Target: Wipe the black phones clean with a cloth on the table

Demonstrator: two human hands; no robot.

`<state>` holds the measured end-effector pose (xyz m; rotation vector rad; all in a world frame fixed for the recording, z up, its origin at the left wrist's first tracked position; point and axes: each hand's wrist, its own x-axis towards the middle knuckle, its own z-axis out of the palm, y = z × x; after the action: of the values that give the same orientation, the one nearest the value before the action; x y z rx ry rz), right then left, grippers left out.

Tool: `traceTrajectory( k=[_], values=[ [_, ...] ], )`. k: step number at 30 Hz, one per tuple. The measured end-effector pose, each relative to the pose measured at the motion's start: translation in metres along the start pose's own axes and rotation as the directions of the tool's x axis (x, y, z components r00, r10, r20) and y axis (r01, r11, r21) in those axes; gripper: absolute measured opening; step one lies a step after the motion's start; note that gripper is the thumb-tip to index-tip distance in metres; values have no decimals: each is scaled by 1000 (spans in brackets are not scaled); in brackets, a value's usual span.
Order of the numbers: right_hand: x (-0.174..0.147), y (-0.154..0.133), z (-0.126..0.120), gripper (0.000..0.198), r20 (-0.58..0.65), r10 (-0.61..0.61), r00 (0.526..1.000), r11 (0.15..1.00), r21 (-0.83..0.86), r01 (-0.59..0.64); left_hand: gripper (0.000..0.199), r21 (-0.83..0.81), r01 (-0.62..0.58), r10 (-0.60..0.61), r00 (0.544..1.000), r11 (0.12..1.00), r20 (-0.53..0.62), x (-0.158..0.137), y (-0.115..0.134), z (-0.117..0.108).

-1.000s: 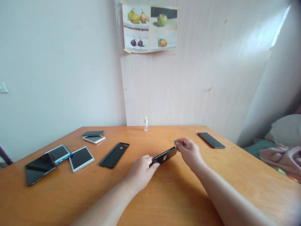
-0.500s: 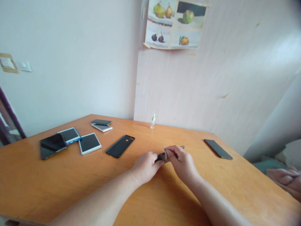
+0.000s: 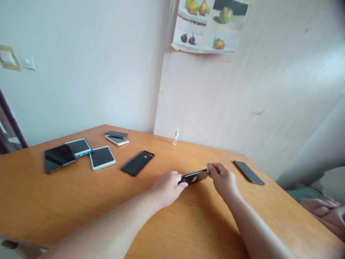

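My left hand [image 3: 168, 189] grips the left end of a dark smartphone [image 3: 196, 178], which is tilted on its long edge above the table. My right hand [image 3: 222, 180] is closed at the phone's right end, pinching a small greyish cloth [image 3: 208, 169] against its edge; most of the cloth is hidden by the fingers. To the left of my hands, a black phone case [image 3: 138, 163] lies with its hollow side up.
On the wooden table [image 3: 161, 237], tablets [image 3: 102, 157] overlap at the left, with two phones [image 3: 117, 139] stacked behind them. A small clear spray bottle [image 3: 176, 137] stands near the wall. Another dark phone [image 3: 248, 172] lies at the right.
My right hand has slid with the cloth along the phone from near my left hand to the right end. My left hand keeps its grip. The view has shifted slightly.
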<state>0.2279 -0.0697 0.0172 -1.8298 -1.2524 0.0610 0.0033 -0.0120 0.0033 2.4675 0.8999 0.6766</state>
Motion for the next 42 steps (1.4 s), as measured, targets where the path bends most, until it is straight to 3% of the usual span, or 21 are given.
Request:
traceTrajectory(
  k=[3,5,7,9,12,15,19,24,27,30,33,37,42],
  values=[
    [-24,-30,15,32,98,-207,973,977,68,201,22,-13,-3,3,1000,1000,-9,0,1,1],
    [-40,-50,25,27,181,-355,917,933,137,334,21,-35,-18,18,1000,999,-2,0,2,1],
    [-46,-58,28,26,237,-409,881,912,155,381,22,-45,-36,36,999,998,11,0,3,1],
    [-39,-52,23,28,225,-337,914,941,102,322,22,-16,-32,32,999,999,7,-1,3,1],
    [-14,-23,5,32,116,-120,986,991,-39,125,24,27,-26,26,1000,999,-14,-1,1,1],
    [3,0,-9,34,21,-8,1000,990,-143,11,25,33,-35,35,999,999,-11,-1,-1,3],
    [-11,-13,2,35,63,-128,990,986,-100,134,24,33,-36,37,999,999,-21,0,-2,5],
    [-43,-55,27,31,199,-351,915,934,7,357,20,10,-62,62,998,998,7,0,-2,4],
    [-34,-48,21,34,184,-272,944,954,-75,290,22,10,-60,60,998,998,-12,0,-2,4],
    [-9,-17,4,36,77,-104,992,978,-176,116,24,14,-48,49,999,999,-19,0,-2,4],
    [7,5,-7,39,8,-13,1000,974,-224,15,26,18,-42,42,999,999,0,0,-2,3],
    [-10,-14,3,36,65,-121,991,977,-168,130,24,15,-34,34,999,999,-5,0,-1,3],
    [-44,-57,25,32,207,-322,924,941,-36,336,20,-11,-61,62,998,998,13,0,-2,3]
  ],
)
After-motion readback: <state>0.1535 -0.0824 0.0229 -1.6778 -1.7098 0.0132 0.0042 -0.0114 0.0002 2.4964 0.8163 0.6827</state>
